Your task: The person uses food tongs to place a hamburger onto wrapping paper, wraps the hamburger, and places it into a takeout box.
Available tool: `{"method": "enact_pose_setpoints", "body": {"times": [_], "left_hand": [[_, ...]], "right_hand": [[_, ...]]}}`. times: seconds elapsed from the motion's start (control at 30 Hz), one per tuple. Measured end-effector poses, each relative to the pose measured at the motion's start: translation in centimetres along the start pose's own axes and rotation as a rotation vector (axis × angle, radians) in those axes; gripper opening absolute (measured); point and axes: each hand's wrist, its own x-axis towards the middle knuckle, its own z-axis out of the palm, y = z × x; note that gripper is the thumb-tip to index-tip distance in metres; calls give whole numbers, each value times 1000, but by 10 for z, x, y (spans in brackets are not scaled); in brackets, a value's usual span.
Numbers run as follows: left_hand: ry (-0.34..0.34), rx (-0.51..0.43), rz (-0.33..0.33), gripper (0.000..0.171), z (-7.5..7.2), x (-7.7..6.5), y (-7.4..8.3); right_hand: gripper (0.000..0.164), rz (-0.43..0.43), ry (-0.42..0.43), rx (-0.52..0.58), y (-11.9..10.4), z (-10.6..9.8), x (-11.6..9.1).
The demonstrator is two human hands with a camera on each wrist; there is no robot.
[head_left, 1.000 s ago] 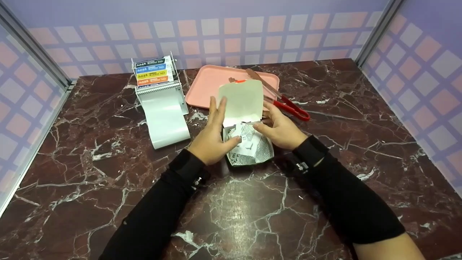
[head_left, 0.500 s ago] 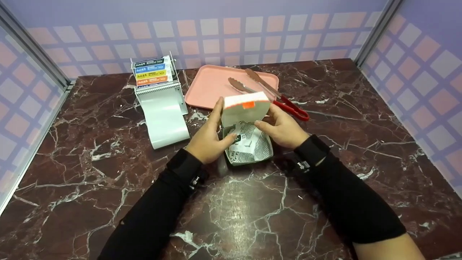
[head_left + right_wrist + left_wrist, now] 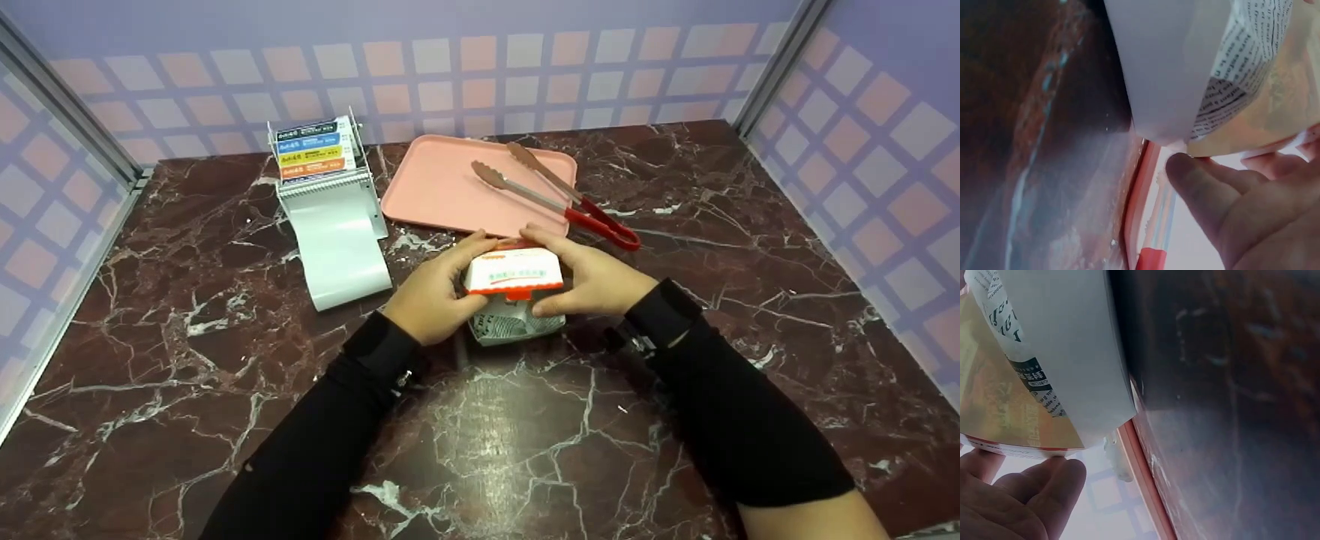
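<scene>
A paper burger box (image 3: pixel 551 328) with a half-lowered lid (image 3: pixel 517 268) sits on the table in the head view. The lid is white with a red edge and a red tab at its front. Newsprint-patterned wrapping paper (image 3: pixel 504 319) lines the box and shows under the lid; whatever it wraps is hidden. My left hand (image 3: pixel 433 296) holds the lid's left side, fingers over the back and thumb at the front corner. On the right side, my right hand (image 3: pixel 600 279) grips it likewise. Both wrist views show fingertips against the lid's outside and the box's plain side wall (image 3: pixel 1072 343).
Behind the box lies a pink tray (image 3: pixel 435 184), with tongs (image 3: pixel 551 199) across it whose red handles stick out past its right edge. To the left stands a rack (image 3: pixel 315 154) of colourful label rolls, a white sheet (image 3: pixel 341 259) hanging from its front.
The lid has swung from upright, forward and down over the box, with both hands following it. The tongs' nearer tip and more of the tray have come into sight.
</scene>
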Motion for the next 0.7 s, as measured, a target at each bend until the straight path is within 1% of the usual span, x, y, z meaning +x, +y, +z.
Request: {"method": "enact_pose_setpoints", "body": {"times": [0.13, 0.27, 0.43, 0.53, 0.7], "left_hand": [[-20, 25, 1, 72, 1, 0, 2], [-34, 64, -10, 74, 1, 0, 4], [-72, 111, -25, 78, 1, -1, 6], [-86, 117, -33, 81, 1, -1, 6], [-109, 102, -25, 84, 2, -1, 7]], "right_hand": [[111, 38, -27, -111, 12, 3, 1], [120, 55, -51, -201, 14, 6, 1], [129, 85, -57, -239, 11, 8, 2], [128, 75, -50, -241, 12, 10, 2], [113, 32, -22, -253, 13, 11, 4]]}}
